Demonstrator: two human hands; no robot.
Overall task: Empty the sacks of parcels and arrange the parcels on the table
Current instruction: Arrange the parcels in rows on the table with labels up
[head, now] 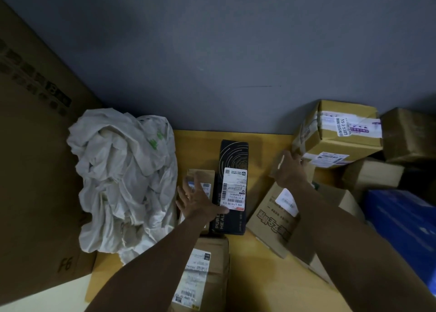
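A crumpled white sack (122, 181) lies at the left of the yellow table (266, 146). A long black box (233, 160) with a white label lies flat at the middle, a small brown parcel (200, 177) beside its left edge. My left hand (200, 203), fingers spread, hovers over these two. My right hand (291, 167) grips a small brown parcel (279, 161) next to a taped carton (339, 132). Under my right forearm a printed carton (271, 219) lies tilted. Another brown parcel (207, 269) lies near the front, below my left forearm.
A tall cardboard box (35, 158) stands at the left behind the sack. More brown cartons (405, 134) and a blue package (401, 229) crowd the right side. A grey wall (224, 63) runs along the back of the table.
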